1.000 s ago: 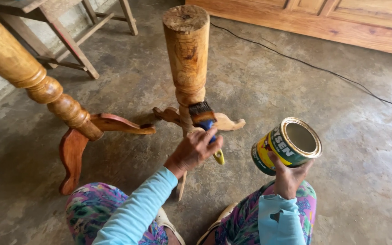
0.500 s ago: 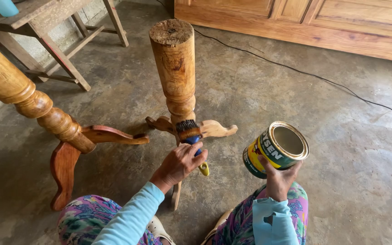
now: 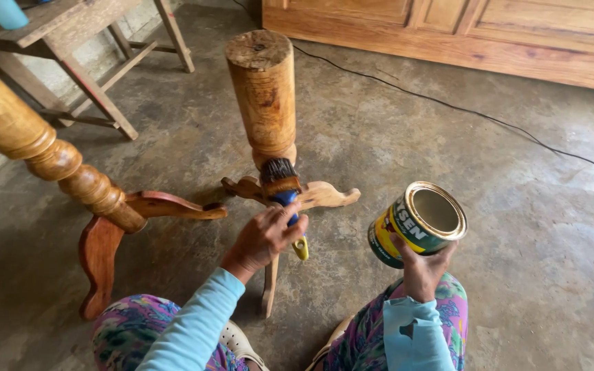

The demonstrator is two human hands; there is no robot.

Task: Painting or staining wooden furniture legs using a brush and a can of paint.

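- Paintbrush (image 3: pixel 284 196): dark bristles, orange-brown band, blue handle ending in a yellow tip. Long axis runs nearly straight up and down in the head view, bristles pointing away from the person, pressed against the lower end of the turned wooden post (image 3: pixel 264 96).
- Post: cylindrical, pale orange wood with a rough, cracked top face; it stands upright on curved, scroll-shaped feet on the concrete floor (image 3: pixel 517 206).
- Left hand (image 3: pixel 264 237): grip closed around the blue handle, fingers curled over it.
- Right hand (image 3: pixel 421 271): grip wrapped from below around a round metal tin (image 3: pixel 417 223), lid off, tilted, its brass-coloured rim facing up and right.
- Second turned post (image 3: pixel 29 148), darker and glossier, leans at left, near a wooden stool (image 3: pixel 97 75).
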